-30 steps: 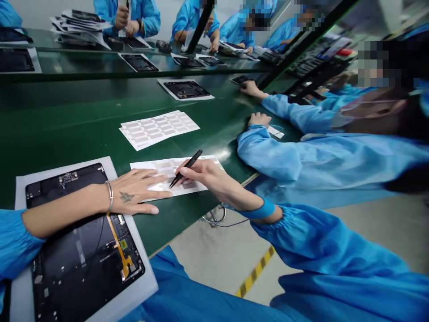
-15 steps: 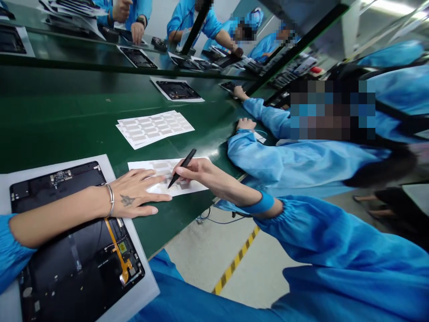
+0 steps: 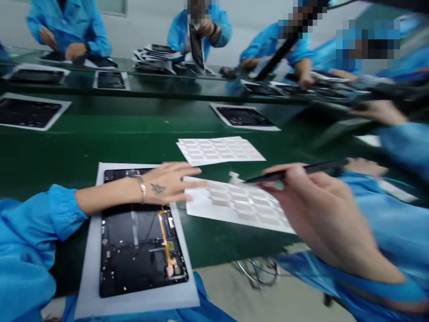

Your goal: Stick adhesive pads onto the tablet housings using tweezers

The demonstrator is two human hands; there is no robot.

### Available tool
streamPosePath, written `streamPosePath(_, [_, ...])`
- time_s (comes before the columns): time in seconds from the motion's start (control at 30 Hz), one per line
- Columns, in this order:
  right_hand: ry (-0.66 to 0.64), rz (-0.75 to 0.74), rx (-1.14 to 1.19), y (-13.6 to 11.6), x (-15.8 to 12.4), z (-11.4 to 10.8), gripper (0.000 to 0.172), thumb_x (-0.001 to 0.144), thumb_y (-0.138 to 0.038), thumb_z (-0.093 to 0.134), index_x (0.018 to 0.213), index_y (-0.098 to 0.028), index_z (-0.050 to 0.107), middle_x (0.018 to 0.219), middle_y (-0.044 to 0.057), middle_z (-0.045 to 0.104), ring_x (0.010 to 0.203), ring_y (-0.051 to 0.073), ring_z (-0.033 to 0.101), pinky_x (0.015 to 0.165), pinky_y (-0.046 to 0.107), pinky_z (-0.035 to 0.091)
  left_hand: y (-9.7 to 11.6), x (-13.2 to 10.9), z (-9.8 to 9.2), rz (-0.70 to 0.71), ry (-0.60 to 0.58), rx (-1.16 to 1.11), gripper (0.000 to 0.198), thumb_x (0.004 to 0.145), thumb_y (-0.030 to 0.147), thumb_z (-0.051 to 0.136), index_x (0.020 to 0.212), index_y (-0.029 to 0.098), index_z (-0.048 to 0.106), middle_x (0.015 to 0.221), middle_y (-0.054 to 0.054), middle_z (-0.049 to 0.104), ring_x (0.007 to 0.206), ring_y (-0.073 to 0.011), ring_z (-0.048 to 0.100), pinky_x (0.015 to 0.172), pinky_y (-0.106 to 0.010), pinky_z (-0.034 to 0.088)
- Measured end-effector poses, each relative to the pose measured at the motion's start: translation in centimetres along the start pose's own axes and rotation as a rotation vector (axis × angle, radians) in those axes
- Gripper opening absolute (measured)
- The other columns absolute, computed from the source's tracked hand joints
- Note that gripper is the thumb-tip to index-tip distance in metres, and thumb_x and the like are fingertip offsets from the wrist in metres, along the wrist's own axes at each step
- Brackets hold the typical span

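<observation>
My left hand (image 3: pixel 170 182) lies flat with fingers spread, its fingertips on the left edge of a white sheet of small labels (image 3: pixel 234 203) on the green belt. My right hand (image 3: pixel 315 197), blurred by motion, is closed round black tweezers (image 3: pixel 295 172) held above the right part of that sheet, a small pale label at their tip. An opened black tablet (image 3: pixel 140 232) with an orange flex cable rests on a grey foam tray (image 3: pixel 90 273) under my left wrist.
A second label sheet (image 3: pixel 219 150) lies farther back. More tablets on trays (image 3: pixel 244 117) (image 3: pixel 28 112) sit on the green belt (image 3: pixel 100 143). Several people in blue coats work across it, and one person's blue sleeve (image 3: pixel 398 143) is at the right.
The view has swung left. My right hand has lifted the tweezers off the sheet and moved right, a small label raised at the tip. My left hand stays on the sheet.
</observation>
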State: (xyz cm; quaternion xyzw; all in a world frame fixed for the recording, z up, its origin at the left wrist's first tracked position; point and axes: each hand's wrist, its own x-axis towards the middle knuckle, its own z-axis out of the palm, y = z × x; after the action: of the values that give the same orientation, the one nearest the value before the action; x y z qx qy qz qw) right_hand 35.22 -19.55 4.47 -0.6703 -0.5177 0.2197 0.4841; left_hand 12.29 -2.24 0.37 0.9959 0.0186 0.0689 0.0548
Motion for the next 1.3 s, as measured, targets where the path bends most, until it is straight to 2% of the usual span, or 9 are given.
streamPosePath(0.07, [0.067,0.097,0.249,-0.8,0.7,1.2,0.032,0.087,-0.059,0.064,0.082,-0.028,0.071,0.09,0.01,0.07,0.085,0.029,0.069,0.08,0.044,0.057,-1.9,-4.1,-2.0,-0.264,0.043,0.077,0.037,0.107,0.035,0.037,0.133,0.022,0.059,0.134,-0.011,0.058,0.119,-0.0269,0.052,0.098,-0.039,0.043])
streamPosePath(0.13, [0.042,0.134,0.371,-1.6,1.7,3.6,0.036,0.075,-0.061,0.076,0.075,-0.025,0.072,0.084,0.008,0.07,0.083,0.026,0.066,0.083,0.042,0.056,-3.1,-8.0,-3.2,-0.418,-0.019,0.128,0.034,0.106,0.03,0.037,0.119,0.017,0.064,0.117,-0.012,0.062,0.102,-0.0245,0.055,0.088,-0.036,0.045])
streamPosePath(0.2, [-0.05,0.109,0.376,-2.3,3.1,6.9,0.045,0.067,-0.065,0.08,0.072,-0.022,0.072,0.078,0.006,0.069,0.08,0.024,0.065,0.084,0.042,0.055,-3.5,-10.7,-3.2,-0.443,-0.09,0.14,0.03,0.105,0.028,0.039,0.116,0.014,0.063,0.113,-0.012,0.061,0.095,-0.023,0.054,0.083,-0.034,0.044])
streamPosePath(0.27, [-0.178,0.101,0.366,-2.7,4.8,10.6,0.05,0.066,-0.069,0.078,0.072,-0.019,0.071,0.071,0.005,0.067,0.076,0.021,0.064,0.083,0.041,0.054,-3.4,-12.0,-2.7,-0.422,-0.1,0.146,0.027,0.105,0.025,0.04,0.118,0.014,0.061,0.114,-0.012,0.059,0.093,-0.0222,0.053,0.081,-0.033,0.044])
streamPosePath(0.37, [-0.291,0.135,0.384,-2.5,7.3,15.2,0.051,0.065,-0.068,0.078,0.068,-0.019,0.069,0.067,0.003,0.064,0.074,0.019,0.062,0.079,0.037,0.054,-3.0,-12.2,-1.9,-0.382,-0.08,0.159,0.026,0.103,0.02,0.041,0.123,0.017,0.058,0.116,-0.01,0.059,0.093,-0.0215,0.051,0.08,-0.032,0.043])
streamPosePath(0.43, [-0.329,0.181,0.39,-1.8,8.3,16.8,0.051,0.064,-0.068,0.079,0.068,-0.018,0.067,0.064,0.002,0.061,0.072,0.018,0.061,0.075,0.035,0.054,-2.9,-12.1,-1.7,-0.36,-0.07,0.153,0.029,0.102,0.017,0.043,0.127,0.021,0.057,0.118,-0.008,0.059,0.093,-0.0208,0.051,0.079,-0.032,0.042])
streamPosePath(0.63, [-0.332,0.251,0.383,-0.1,8.5,17.1,0.05,0.067,-0.067,0.077,0.068,-0.018,0.065,0.065,0.002,0.059,0.071,0.017,0.061,0.071,0.032,0.053,-3.3,-12.1,-1.5,-0.357,-0.024,0.094,0.03,0.1,0.016,0.048,0.126,0.024,0.06,0.116,-0.006,0.061,0.091,-0.0199,0.05,0.076,-0.03,0.042])
streamPosePath(0.8, [-0.344,0.268,0.361,-0.2,8.8,17.0,0.051,0.069,-0.066,0.077,0.061,-0.019,0.06,0.066,0.002,0.061,0.07,0.016,0.062,0.072,0.032,0.054,-3.4,-11.8,-1.3,-0.365,-0.035,0.064,0.03,0.099,0.015,0.05,0.125,0.025,0.062,0.115,-0.006,0.06,0.092,-0.0205,0.049,0.074,-0.03,0.04])
streamPosePath(1.3, [-0.373,0.23,0.323,-0.5,8.8,16.8,0.051,0.069,-0.067,0.076,0.062,-0.019,0.06,0.066,0.002,0.06,0.069,0.015,0.06,0.071,0.032,0.054,-3.4,-11.6,-1.1,-0.358,-0.029,0.096,0.029,0.098,0.015,0.053,0.123,0.026,0.062,0.114,-0.006,0.06,0.087,-0.0196,0.046,0.072,-0.03,0.038])
